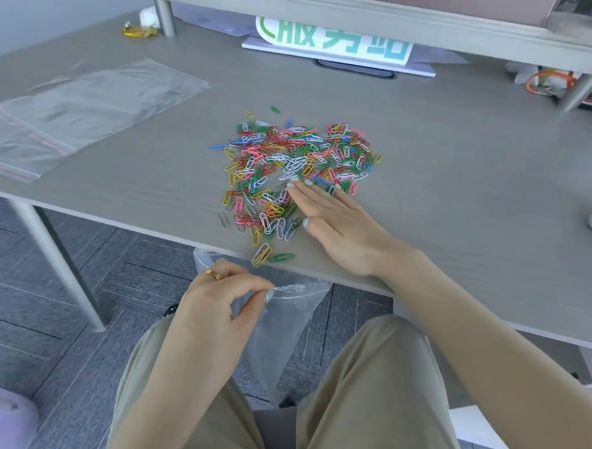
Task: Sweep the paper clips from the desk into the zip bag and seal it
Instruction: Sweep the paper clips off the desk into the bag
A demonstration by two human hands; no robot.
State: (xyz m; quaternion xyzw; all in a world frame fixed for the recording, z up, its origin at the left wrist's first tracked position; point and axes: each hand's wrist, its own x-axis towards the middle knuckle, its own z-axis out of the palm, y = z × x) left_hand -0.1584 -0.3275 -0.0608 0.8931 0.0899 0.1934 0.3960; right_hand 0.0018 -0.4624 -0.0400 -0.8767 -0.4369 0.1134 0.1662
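A spread of coloured paper clips (291,162) lies on the grey desk (462,157), trailing down to the front edge, where a few clips (269,255) hang at the lip. My right hand (335,226) rests flat on the desk, fingers together, touching the right side of the pile. Below the desk edge my left hand (222,299) pinches the rim of a clear zip bag (282,333), holding its mouth open under the clips. The bag hangs down between my knees.
More clear zip bags (74,109) lie flat at the desk's left. A white sign with green characters (335,42) stands at the back under a shelf. Shelf legs (165,15) stand at the back left and right. A yellow wrapper (138,30) sits far left.
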